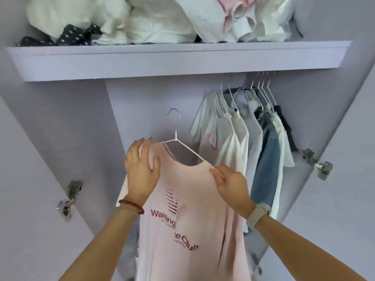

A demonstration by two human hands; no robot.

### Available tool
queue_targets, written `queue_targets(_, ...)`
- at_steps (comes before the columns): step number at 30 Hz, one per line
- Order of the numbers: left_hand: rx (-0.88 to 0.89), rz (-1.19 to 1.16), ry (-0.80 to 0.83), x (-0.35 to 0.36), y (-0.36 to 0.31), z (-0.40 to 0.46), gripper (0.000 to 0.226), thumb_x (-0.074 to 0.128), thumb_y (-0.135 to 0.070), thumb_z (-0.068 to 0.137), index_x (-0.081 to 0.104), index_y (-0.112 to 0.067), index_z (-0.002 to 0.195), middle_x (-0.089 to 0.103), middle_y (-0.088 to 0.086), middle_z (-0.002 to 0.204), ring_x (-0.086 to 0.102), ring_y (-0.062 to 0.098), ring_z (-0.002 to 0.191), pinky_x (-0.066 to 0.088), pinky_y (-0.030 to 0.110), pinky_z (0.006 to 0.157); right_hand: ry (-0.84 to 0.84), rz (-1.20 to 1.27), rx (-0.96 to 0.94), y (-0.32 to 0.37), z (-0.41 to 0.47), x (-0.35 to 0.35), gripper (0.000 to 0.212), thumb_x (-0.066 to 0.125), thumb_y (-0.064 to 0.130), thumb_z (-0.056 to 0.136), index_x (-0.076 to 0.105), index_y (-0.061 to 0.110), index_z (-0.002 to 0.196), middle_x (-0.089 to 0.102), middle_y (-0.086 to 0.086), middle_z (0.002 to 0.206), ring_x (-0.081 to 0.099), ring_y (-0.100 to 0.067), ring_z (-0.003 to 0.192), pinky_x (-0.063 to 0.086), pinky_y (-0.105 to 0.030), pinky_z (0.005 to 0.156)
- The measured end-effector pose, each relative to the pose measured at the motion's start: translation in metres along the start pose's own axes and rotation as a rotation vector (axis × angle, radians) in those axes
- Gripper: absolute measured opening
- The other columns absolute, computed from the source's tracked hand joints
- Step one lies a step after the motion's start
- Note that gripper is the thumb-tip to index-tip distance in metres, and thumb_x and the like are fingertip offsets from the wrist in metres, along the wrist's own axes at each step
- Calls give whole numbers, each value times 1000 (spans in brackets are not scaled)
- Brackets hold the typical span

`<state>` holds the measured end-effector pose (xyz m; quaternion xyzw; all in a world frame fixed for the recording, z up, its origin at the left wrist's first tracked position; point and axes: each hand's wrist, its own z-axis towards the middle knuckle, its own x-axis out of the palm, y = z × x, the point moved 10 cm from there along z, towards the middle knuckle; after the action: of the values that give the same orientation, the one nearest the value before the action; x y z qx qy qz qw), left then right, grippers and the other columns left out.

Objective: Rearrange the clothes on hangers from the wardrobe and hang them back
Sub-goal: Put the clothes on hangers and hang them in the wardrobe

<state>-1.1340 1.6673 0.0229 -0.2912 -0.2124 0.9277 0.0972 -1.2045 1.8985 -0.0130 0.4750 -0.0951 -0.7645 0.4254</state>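
"Waiting" and "Club" in red on the pink T-shirt (188, 199) (smaller print beneath unreadable)

Your view is bright, evenly lit with soft daylight; shadows are faint, deepest under the shelf (129, 63). Whites in the piled clothes (154, 19) wash out. Edges bow with wide-angle distortion; overall slight softness.

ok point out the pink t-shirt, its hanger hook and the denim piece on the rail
pink t-shirt (188, 191): head view, on the chest above the print
hanger hook (175, 113): head view, on the curved metal top
denim piece (265, 159): head view, on the blue front panel
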Motion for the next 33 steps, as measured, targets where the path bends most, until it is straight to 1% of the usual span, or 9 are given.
queue_targets(4, 217, 121, -198, -24, -64, 43, 43, 44, -17, 85, 45, -15, 127, 45, 17, 133, 31, 31, 128, 24, 43, 103, -88, 66, 39, -6, 45, 1, 39, 45, 36, 89, 62, 3, 76, 64, -17, 66, 58, -39, 64, 40, -35, 56)
queue_targets(8, 338, 299, -299, -25, -113, 89, 54, 49, -14, 81, 41, -18, 134, 33, 18, 143, 21, 36, 134, 17, 51, 108, -159, 117, 102, -11, 92, -5, 33, 49, 29, 93, 62, 1, 80, 65, -21, 70, 58, -40, 71, 37, -35, 58)
queue_targets(12, 259, 436, -218, 3, -115, 125, 71, 50, -20, 80, 21, -22, 145, 17, 20, 152, 7, 40, 139, 7, 58, 110, -218, 176, 163, -14, 133, -8, 33, 46, 23, 95, 59, -2, 76, 63, -23, 72, 56, -39, 71, 28, -31, 56)
queue_targets(14, 203, 448, -202, 11, -102, 134, 72, 48, -24, 82, 15, -21, 147, 12, 20, 153, 4, 39, 139, 4, 59, 109, -266, 182, 178, -16, 148, -7, 33, 45, 22, 95, 58, -2, 76, 62, -24, 73, 57, -39, 72, 29, -31, 57)
queue_targets(18, 219, 549, -222, 16, -94, 137, 70, 45, -33, 86, 15, -22, 147, 14, 18, 153, 4, 37, 139, 0, 55, 110, -288, 166, 240, -25, 178, 1, 34, 41, 24, 96, 58, -2, 85, 63, -23, 80, 58, -39, 78, 35, -33, 58)
queue_targets(22, 212, 583, -240, 19, -91, 139, 74, 48, -35, 85, 11, -23, 148, 10, 16, 153, 3, 38, 139, 1, 56, 110, -228, 126, 345, -46, 192, 20, 33, 39, 24, 97, 58, -4, 96, 63, -25, 89, 59, -40, 85, 33, -32, 60)
queue_targets(28, 183, 598, -229, 22, -88, 143, 78, 48, -37, 83, 6, -23, 147, 6, 16, 152, 3, 39, 139, 4, 61, 107, -139, 76, 371, -56, 174, 34, 31, 36, 25, 98, 53, 5, 114, 65, -18, 101, 58, -37, 95, 30, -32, 65)
queue_targets(31, 160, 596, -206, 22, -88, 141, 78, 49, -35, 81, 11, -22, 148, 11, 18, 153, 3, 38, 139, 5, 62, 107, -89, 105, 286, -50, 169, 38, 34, 39, 22, 96, 50, 11, 126, 61, -12, 112, 53, -32, 109, 42, -36, 80)
queue_targets(33, 144, 561, -194, 20, -90, 139, 78, 50, -32, 80, 13, -22, 148, 11, 17, 154, 2, 37, 140, 3, 61, 107, -47, 131, 195, -44, 159, 35, 40, 43, 18, 94, 43, 11, 134, 56, -14, 114, 49, -30, 113, 41, -37, 91)
